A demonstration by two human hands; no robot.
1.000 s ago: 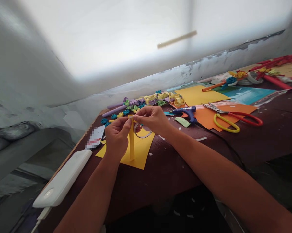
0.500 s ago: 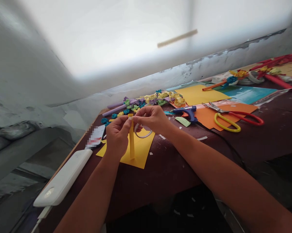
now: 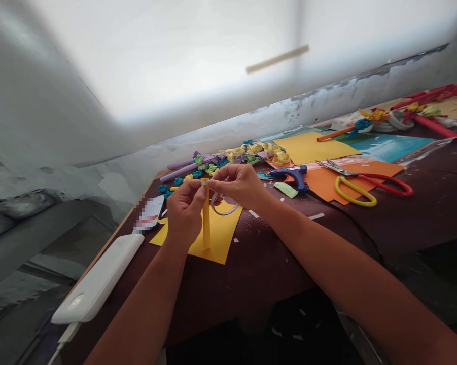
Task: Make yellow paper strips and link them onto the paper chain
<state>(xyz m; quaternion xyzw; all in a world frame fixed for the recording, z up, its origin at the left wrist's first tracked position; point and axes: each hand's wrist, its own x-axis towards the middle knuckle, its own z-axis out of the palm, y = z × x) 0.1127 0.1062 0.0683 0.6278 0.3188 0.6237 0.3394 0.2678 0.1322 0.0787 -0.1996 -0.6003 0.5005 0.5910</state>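
Note:
A narrow yellow paper strip (image 3: 206,223) hangs upright from the fingertips of my left hand (image 3: 185,210), which pinches it near its top end. My right hand (image 3: 240,186) is closed beside it, thumb and finger pinched at the strip's top, where a small pale bit shows. A ring-shaped roll of whitish tape (image 3: 225,209) hangs under my right hand, partly hidden by its fingers. Below both hands a yellow sheet (image 3: 221,243) lies on the dark red table (image 3: 266,268).
Scissors with yellow and red handles (image 3: 355,190) lie on orange paper (image 3: 319,185) at right. Near them is a blue glue gun (image 3: 294,176) with a black cord. Colourful paper flowers (image 3: 236,154) lie at the back. A white power bank (image 3: 99,281) sits at the left edge.
Both hands have barely moved; the right hand has shifted very slightly at the strip's top. The strip and the tape roll hang almost as before.

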